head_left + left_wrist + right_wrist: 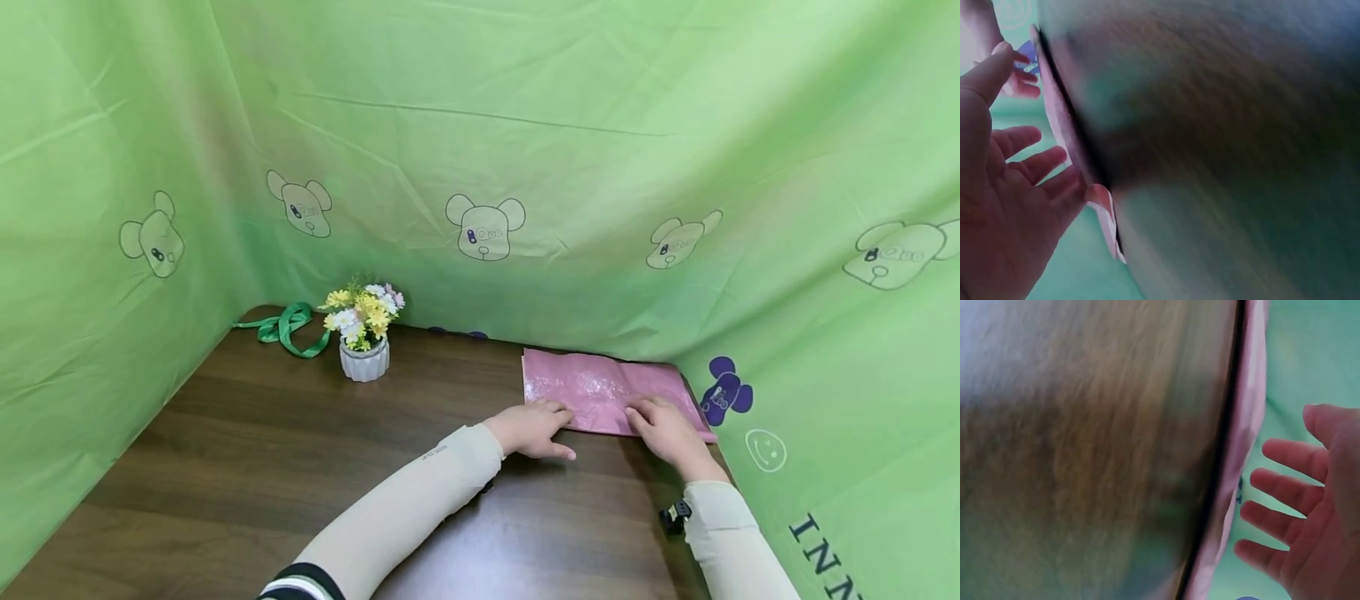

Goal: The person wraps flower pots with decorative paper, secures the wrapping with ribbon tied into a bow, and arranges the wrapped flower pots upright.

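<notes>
A glossy pink folded sheet (600, 379) lies flat at the back right of the table, against the green cloth. My left hand (534, 427) has its fingertips on the sheet's near edge, left of the middle, with the thumb apart over the wood. Farther right, my right hand (667, 432) touches the same sheet with its fingertips. In the left wrist view the fingers of the left hand (1016, 194) are spread beside the sheet's edge (1107, 215). The right wrist view shows the right hand (1310, 506) with loosely straight fingers near the pink strip (1252, 394).
A white ribbed pot (365, 362) of yellow, white and purple flowers (366, 315) stands at the back left. Beside it lies a looped green ribbon (288, 327). Green printed cloth (480, 150) walls in the brown wooden table (300, 442) behind and at both sides.
</notes>
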`<state>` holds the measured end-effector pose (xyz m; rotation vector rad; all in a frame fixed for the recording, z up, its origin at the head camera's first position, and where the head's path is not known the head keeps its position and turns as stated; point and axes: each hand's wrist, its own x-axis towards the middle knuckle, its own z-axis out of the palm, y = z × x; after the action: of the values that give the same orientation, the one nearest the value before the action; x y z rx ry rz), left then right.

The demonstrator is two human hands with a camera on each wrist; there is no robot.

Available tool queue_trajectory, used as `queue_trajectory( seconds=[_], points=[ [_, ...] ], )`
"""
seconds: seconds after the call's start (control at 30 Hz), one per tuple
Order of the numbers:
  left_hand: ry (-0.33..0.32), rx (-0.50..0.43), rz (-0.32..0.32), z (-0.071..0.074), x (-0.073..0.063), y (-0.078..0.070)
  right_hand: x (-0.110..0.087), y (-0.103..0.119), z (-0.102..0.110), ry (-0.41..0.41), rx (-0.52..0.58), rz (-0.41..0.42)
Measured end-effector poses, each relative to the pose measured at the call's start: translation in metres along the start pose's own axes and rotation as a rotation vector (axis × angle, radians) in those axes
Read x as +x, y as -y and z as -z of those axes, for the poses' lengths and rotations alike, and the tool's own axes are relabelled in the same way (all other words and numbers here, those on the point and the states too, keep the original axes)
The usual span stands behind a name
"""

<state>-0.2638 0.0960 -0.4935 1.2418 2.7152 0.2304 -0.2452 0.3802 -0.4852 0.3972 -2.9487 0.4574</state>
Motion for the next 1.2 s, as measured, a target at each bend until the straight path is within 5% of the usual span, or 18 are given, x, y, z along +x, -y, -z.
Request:
queue_trajectory(
  seconds=[0.23, 0.67, 1.2],
  points=[
    [0.017, 0.067, 0.079, 0.002, 0.001, -0.008, 0.000, -0.008, -0.009, 0.030, -0.022, -0.008],
    [0.007, 0.163, 0.131, -0.003, 0.005, -0.013, 0.001, -0.007, -0.016, 0.006, -0.056, -0.002],
    [0.015, 0.122, 0.169, 0.003, 0.000, -0.006, -0.003, 0.016, -0.014, 0.025, -0.057, -0.022]
  ],
)
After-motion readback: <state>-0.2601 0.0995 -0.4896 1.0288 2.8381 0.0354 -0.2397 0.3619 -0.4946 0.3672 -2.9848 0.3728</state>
